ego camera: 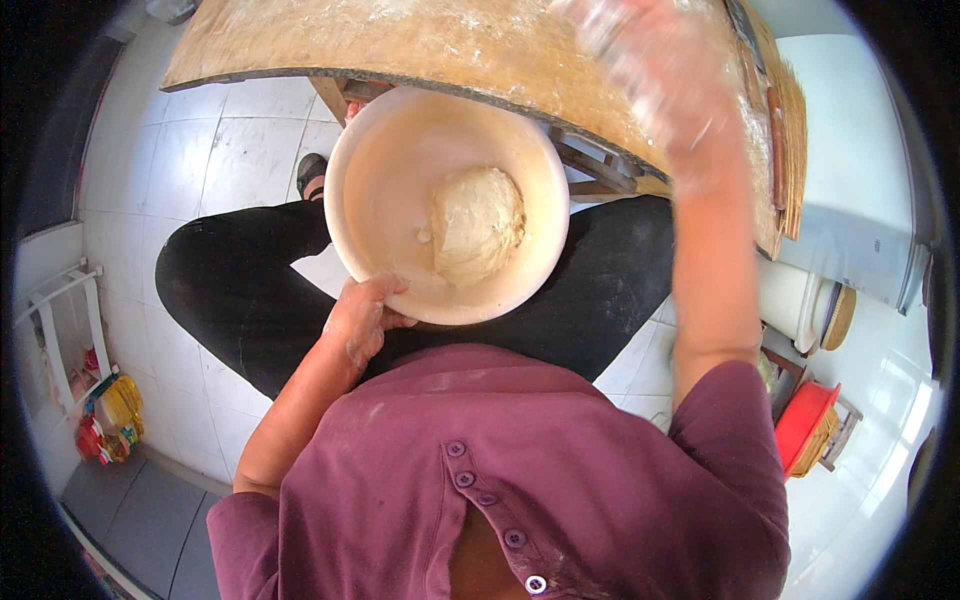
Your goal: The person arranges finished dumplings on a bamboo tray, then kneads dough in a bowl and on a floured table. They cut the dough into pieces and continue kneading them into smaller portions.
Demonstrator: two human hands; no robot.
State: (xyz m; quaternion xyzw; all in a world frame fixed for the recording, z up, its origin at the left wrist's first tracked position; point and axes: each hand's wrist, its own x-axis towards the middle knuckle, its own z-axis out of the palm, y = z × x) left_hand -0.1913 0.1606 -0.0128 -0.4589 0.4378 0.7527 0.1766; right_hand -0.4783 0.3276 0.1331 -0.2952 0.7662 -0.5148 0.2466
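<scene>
A large cream basin [375, 217] rests tilted at my lap, its far rim under the edge of a floury wooden board [360, 37]. Inside it lies a rough lump of dough [478, 225], with a small bit of dough [424, 235] beside it. My left hand [369, 307] grips the near-left rim, thumb inside and fingers below. My right hand [660, 75], dusted with flour and blurred, is over the right part of the board; its fingers are too smeared to tell whether they hold anything.
A wooden rolling pin [775, 146] and a straw-like mat [792, 150] lie along the board's right side. Wooden supports [600, 169] stand under the board. At the right are a red basin [806, 424] and a white container [787, 300]; yellow oil bottles [124, 405] stand at the left.
</scene>
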